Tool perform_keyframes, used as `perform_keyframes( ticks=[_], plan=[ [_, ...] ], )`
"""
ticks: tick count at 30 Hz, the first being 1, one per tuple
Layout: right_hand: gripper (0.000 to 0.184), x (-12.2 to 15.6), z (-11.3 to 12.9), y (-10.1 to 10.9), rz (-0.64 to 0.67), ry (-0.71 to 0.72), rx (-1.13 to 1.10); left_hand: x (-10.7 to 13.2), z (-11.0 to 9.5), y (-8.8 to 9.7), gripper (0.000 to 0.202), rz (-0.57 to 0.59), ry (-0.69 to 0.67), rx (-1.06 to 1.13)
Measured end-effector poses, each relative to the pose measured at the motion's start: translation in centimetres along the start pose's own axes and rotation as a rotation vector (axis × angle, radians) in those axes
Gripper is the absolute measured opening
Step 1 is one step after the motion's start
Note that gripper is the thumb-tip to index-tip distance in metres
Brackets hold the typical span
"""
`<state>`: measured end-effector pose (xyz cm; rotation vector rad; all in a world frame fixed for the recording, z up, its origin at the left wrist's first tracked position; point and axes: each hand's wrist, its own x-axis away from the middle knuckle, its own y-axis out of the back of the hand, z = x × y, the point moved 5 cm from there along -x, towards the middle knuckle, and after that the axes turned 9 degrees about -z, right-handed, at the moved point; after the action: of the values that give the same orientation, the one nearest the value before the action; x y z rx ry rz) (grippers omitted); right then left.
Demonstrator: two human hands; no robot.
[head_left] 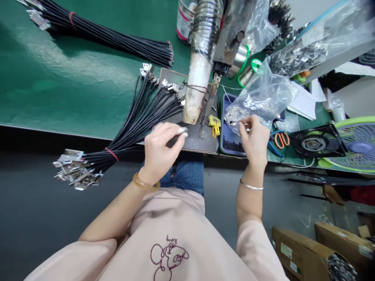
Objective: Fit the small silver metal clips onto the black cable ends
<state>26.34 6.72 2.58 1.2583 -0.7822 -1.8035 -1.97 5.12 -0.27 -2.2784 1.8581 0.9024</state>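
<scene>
- Left hand [159, 150]: fingers curled closed, pinching the near end of one black cable [172, 141] over the dark work plate [199, 142]
- Cable axis: the bundle of black cables [137, 121] runs diagonally from the metal terminals [74, 169] at lower left up toward the plate; the held end lies at the left fingertips
- Right hand [254, 140]: fingers closed in a pinch on a small metal part [244, 125] at the mouth of the clear plastic bag [260, 99], above the blue tray [227, 140]
- Relation: the hands sit well apart; the wrapped tool tip [203, 132] stands between them, nearer the left hand

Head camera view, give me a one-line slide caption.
Left hand grips a black cable while right hand reaches into a plastic bag.
</scene>
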Motion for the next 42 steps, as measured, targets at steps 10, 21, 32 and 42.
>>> perform_keyframes(
  ticks=[10,21,32,42],
  plan=[
    [0.015,0.7,0.7,-1.3,0.105,0.077,-0.002,-0.8,1.1,-1.7,0.021,0.169,-0.238,-0.238],
    [0.013,2.8,-0.2,0.3,0.139,0.001,-0.038,0.5,-0.6,0.1,0.017,0.193,-0.261,0.063],
    [0.014,2.6,-0.3,0.3,0.181,-0.043,-0.225,1.0,-1.3,-1.3,0.018,0.456,0.087,0.221],
    [0.008,8.4,9.3,0.6,-0.019,-0.03,-0.781,0.5,-0.8,-1.8,0.012,0.48,0.443,0.443]
  ],
)
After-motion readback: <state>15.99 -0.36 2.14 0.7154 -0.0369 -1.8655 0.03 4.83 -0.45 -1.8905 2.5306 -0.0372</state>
